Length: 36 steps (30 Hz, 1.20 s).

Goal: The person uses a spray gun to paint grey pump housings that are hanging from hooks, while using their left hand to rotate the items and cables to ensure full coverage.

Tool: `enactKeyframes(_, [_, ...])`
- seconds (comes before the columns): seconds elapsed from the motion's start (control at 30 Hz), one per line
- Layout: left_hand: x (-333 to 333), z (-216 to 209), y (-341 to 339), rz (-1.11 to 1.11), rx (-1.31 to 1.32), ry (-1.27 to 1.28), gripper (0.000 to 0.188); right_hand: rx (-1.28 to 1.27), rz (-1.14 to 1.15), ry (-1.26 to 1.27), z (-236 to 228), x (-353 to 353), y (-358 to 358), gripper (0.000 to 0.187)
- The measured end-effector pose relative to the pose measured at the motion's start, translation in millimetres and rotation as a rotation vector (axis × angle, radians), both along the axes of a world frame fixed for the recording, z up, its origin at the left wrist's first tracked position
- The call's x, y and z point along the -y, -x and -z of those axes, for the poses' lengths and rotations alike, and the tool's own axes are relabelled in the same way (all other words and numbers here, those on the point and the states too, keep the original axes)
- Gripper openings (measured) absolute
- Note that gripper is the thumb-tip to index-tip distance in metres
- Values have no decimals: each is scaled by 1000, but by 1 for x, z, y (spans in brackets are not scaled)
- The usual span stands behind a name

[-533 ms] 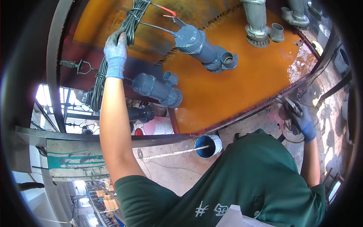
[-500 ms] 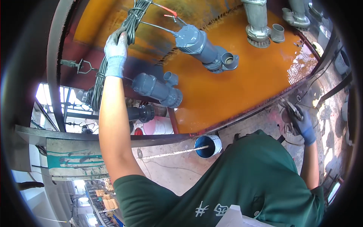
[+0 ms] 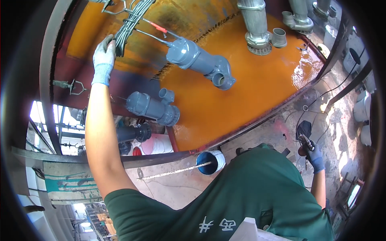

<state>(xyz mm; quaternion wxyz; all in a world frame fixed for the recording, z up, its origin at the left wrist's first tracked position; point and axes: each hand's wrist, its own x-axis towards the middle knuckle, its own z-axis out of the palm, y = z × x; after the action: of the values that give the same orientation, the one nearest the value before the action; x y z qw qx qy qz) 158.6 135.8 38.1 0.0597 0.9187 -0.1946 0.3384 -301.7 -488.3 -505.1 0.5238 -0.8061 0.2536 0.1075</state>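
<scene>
My left hand [image 3: 103,58], in a pale blue and grey glove, is raised at the upper left. Its fingers close on the lower end of a bundled coil of cable [image 3: 130,26], which hangs from a metal hook. A cable and a rod with a red piece run from there to a blue-grey submersible pump [image 3: 193,56] suspended at a slant. A second blue-grey pump [image 3: 148,106] hangs lower, to the left. Low on the right, my gloved right hand [image 3: 316,156] grips a dark metal spray gun [image 3: 306,143], well away from the pumps.
Behind the pumps is a booth with an orange, wet-looking floor [image 3: 241,100] and a raised rim. Bare-metal pumps [image 3: 255,24] hang at the upper right. A blue-lined bucket [image 3: 211,162] with a stick stands near my leg. Hoses [image 3: 321,96] and white buckets [image 3: 363,106] are at right.
The view has shifted, so the pumps and booth sit further left. My right hand with the spray gun is now lower. My left hand stays at the cable coil.
</scene>
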Motion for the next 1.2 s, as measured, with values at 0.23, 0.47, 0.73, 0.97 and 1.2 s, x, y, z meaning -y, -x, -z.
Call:
enactKeyframes(0.23, [80,-8,22,252,340,-359,35,129,-74,-16,-8,-7,-16,37])
enactKeyframes(0.47, [155,-12,3,393,380,-741,44,316,-217,5,-118,-33,-81,28])
enactKeyframes(0.73, [201,-31,-53,291,153,-603,56,671,-256,66,-238,-32,-154,27])
enactKeyframes(0.97, [195,-41,-99,80,-205,-496,60,1084,-322,-33,-324,-47,-216,25])
enactKeyframes(1.2, [183,-36,-101,103,-144,-469,55,588,-894,241,-328,-54,-225,23])
